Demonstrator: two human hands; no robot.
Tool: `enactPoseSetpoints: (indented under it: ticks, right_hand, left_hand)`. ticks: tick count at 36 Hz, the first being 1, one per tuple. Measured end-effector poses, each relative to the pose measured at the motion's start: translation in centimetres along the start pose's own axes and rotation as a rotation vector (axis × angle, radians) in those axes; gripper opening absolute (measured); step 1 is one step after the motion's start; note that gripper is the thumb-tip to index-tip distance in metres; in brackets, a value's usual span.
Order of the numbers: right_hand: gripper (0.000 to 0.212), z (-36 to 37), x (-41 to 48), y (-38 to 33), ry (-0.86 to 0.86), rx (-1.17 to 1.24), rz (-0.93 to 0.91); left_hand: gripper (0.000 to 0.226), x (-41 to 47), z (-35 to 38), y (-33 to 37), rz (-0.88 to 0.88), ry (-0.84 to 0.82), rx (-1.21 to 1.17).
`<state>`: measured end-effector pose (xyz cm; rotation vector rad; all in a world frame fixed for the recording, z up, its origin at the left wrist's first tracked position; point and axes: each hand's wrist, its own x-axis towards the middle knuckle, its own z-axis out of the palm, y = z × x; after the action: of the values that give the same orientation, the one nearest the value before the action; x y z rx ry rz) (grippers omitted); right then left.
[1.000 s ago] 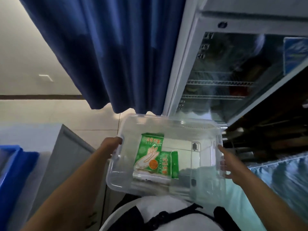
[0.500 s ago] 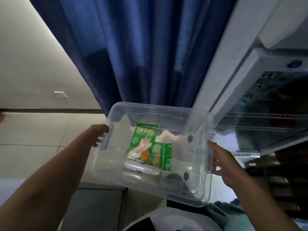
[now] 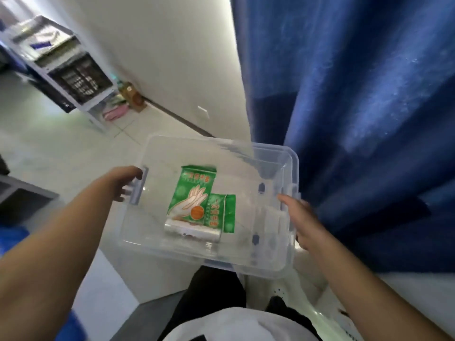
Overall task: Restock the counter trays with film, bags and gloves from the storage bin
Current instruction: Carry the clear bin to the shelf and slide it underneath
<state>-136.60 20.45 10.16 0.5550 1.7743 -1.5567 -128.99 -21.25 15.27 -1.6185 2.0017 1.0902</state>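
Observation:
I carry a clear plastic storage bin (image 3: 268, 153) in front of my body, off any surface. My left hand (image 3: 124, 182) grips its left handle and my right hand (image 3: 299, 219) grips its right side. Inside the bin lie a green glove packet (image 3: 190, 193) printed with a hand, a smaller green packet (image 3: 225, 212) beside it, and a clear roll of film or bags (image 3: 193, 230) at their near end. Flat white packs (image 3: 272, 219) lie against the right wall of the bin.
A blue curtain (image 3: 357, 107) hangs close on the right. A white wall runs back to a shelf rack (image 3: 64, 67) with dark crates at the far left, with a brown box (image 3: 134, 97) beside it. Tiled floor lies ahead. A grey cabinet (image 3: 22, 195) stands at the left.
The view has swung left, away from the glass-door fridge, which is now out of view. The bin has stayed in both hands and its contents lie the same way.

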Motion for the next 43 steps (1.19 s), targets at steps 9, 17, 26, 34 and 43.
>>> enactPoseSetpoints:
  ticks: [9,17,26,34,43]
  right_hand:
    - [0.044,13.5,11.6,-14.4,-0.129,-0.239,-0.058]
    - [0.054,26.2,19.5,-25.2,-0.182,-0.391,-0.028]
    - [0.072,36.8,26.1,-35.3,-0.155,-0.538,-0.088]
    - [0.047,48.9,35.6,-44.0,-0.196,-0.608,-0.122]
    - [0.039,69.5,45.6,-52.7,-0.458,-0.675,-0.069]
  left_hand:
    - [0.033,8.7,-7.1,-0.3,-0.19,0.065,-0.283]
    - [0.045,16.1,-11.0,-0.5,-0.302,0.036,-0.653]
    - [0.06,24.3,-16.1,3.1,-0.305,0.042,-0.893]
    - [0.031,35.0,-22.1,7.0,-0.356,0.001,-1.04]
    - [0.028,42.9,-31.7,9.3,-0.521,0.152,-1.189]
